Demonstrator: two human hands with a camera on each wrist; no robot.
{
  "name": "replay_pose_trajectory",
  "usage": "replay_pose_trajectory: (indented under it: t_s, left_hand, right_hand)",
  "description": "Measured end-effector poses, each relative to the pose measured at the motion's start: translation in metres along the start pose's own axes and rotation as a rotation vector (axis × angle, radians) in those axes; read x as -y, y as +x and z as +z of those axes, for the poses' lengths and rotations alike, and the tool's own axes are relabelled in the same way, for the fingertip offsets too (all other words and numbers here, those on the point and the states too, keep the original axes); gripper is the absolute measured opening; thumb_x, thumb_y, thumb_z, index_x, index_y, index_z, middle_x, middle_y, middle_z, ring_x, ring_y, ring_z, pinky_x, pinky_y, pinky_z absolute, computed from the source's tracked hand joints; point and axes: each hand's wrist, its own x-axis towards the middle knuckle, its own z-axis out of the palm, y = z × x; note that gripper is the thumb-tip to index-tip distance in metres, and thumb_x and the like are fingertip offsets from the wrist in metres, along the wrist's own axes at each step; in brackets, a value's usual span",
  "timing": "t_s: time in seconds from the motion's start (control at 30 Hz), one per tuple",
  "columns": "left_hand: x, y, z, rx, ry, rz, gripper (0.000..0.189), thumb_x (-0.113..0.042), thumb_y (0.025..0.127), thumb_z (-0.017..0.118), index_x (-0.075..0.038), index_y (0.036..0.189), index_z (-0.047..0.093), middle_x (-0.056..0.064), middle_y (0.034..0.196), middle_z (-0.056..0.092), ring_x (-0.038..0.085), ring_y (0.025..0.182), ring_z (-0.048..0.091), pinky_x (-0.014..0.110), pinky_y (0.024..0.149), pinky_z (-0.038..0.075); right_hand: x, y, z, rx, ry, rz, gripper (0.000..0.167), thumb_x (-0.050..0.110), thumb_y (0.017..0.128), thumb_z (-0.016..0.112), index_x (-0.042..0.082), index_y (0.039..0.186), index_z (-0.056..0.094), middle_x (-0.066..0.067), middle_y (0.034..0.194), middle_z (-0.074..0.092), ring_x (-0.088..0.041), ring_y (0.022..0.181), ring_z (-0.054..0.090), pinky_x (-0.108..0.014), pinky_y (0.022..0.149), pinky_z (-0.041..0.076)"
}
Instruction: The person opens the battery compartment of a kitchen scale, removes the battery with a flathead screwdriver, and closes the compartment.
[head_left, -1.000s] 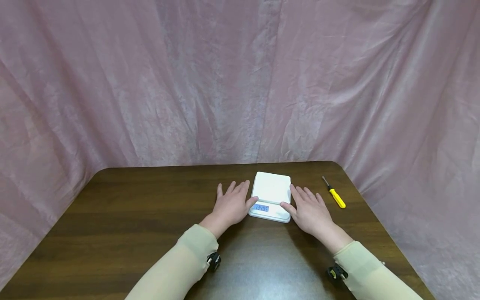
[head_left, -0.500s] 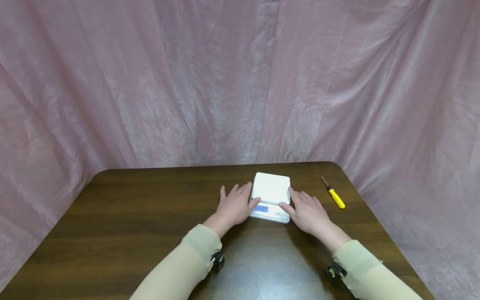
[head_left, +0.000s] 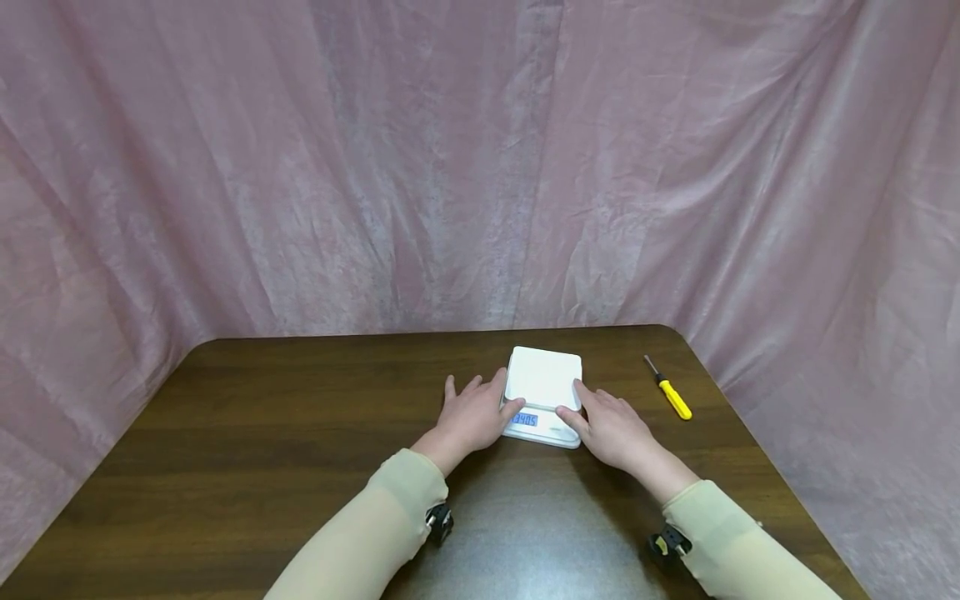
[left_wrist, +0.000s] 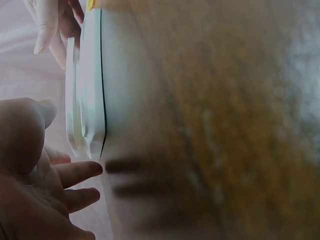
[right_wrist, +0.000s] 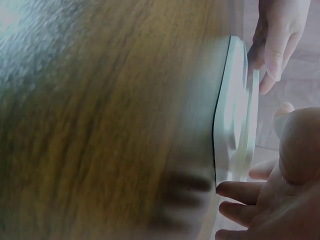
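A white digital kitchen scale (head_left: 542, 379) lies flat on the table, a raised square plate at its back and a lit blue display (head_left: 528, 420) at its front left. My left hand (head_left: 471, 417) is at the scale's left side, fingers spread and thumb over the edge by the display, covering part of the digits. On the opposite side is my right hand (head_left: 617, 429), its fingers along the right edge and its thumb reaching over the front part. Side-on in the left wrist view, the fingers (left_wrist: 80, 172) look loosely extended near the scale's body; exact contact is unclear.
A screwdriver (head_left: 673, 398) with a yellow handle lies to the right of the right hand. The dark wooden table (head_left: 300, 433) has rounded far corners. Pink curtains (head_left: 465, 167) hang behind and around it. Small black cameras (head_left: 440, 523) sit on both wrists.
My left hand has shifted slightly right, closer to the scale, and its thumb covers more of the display. The right hand has drawn in slightly, its fingers closer together. The scale looks still.
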Motion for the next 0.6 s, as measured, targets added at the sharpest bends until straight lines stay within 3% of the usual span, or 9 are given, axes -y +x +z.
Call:
replay_pose_trajectory:
  t_s: [0.6]
  left_hand:
    - [-0.0006,0.0032,0.0013,0.015,-0.054,0.016,0.078,-0.059,0.116,0.047,-0.010,0.174,0.033,0.009,0.167,0.053,0.038,0.157,0.044,0.075,0.128,0.013]
  right_hand:
    - [-0.0019,0.0080,0.0011,0.002,0.074,0.003,0.080,0.048,0.117,0.051,-0.015,0.164,0.036,-0.038,0.159,0.050,-0.055,0.147,0.049,-0.067,0.119,0.041]
